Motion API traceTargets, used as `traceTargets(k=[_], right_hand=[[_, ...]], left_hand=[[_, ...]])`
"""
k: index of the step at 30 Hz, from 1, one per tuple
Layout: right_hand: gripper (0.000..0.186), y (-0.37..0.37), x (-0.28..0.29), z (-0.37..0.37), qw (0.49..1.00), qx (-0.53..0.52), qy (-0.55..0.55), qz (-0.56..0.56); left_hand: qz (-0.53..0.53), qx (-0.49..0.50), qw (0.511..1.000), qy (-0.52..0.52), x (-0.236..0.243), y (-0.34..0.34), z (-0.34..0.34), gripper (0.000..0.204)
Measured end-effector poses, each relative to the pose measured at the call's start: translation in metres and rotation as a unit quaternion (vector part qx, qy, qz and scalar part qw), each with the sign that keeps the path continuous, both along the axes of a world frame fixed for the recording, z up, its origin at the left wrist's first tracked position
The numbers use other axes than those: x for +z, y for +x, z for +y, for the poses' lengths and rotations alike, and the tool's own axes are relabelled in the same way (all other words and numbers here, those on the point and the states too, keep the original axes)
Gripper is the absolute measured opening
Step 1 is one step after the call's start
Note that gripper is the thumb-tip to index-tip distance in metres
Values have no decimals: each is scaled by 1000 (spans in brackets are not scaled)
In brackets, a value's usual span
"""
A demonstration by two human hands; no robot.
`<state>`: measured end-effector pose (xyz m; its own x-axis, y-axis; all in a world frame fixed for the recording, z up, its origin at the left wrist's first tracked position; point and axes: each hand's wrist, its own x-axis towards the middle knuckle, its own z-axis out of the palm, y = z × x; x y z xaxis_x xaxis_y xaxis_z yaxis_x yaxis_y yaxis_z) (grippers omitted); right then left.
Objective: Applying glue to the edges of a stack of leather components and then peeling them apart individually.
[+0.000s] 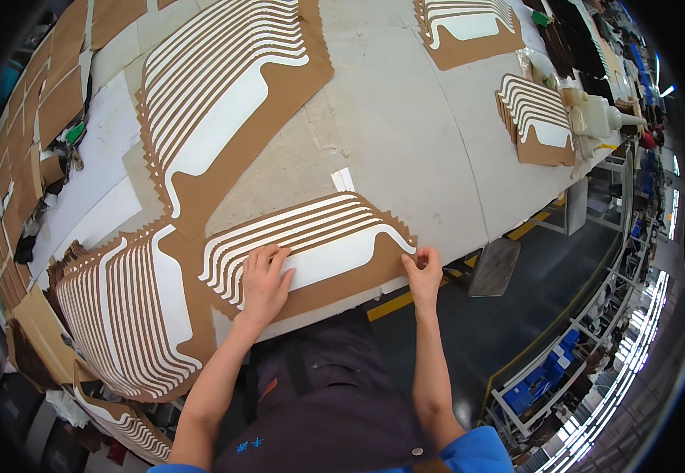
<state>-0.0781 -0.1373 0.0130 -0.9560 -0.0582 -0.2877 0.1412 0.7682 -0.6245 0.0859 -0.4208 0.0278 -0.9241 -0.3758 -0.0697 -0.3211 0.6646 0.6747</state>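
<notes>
A fanned stack of brown sheet panels (326,293), each with a shaped white piece (330,256) on it, lies along the near edge of the table. Flat on the left part of the top panel rests my left hand (265,285), its fingers stretched out. At the right corner of the same panel, my right hand (425,274) pinches the edge between thumb and fingers, by the tip of the white piece. Part of that corner is hidden by the fingertips.
A larger fanned stack (236,169) lies beyond, another stack (165,296) to the left. Two smaller stacks (472,51) (545,146) sit at the far right, beside a whitish plastic bottle (594,116). A dark stool seat (495,268) stands off the table's right edge; shelving with blue bins (543,366) is farther right.
</notes>
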Motion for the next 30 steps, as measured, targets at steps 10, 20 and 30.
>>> traceTargets(k=[10,20,30], right_hand=[[16,35,53,-17,993,-90,-20,78],[8,46,80,17,979,88,143,112],[28,52,237,-40,905,285,31,315]], left_hand=[[-16,-15,1000,-2,6,1,-1,46],[-14,-29,999,4,7,4,-2,58],[-11,-47,972,230,2,23,-49,50]])
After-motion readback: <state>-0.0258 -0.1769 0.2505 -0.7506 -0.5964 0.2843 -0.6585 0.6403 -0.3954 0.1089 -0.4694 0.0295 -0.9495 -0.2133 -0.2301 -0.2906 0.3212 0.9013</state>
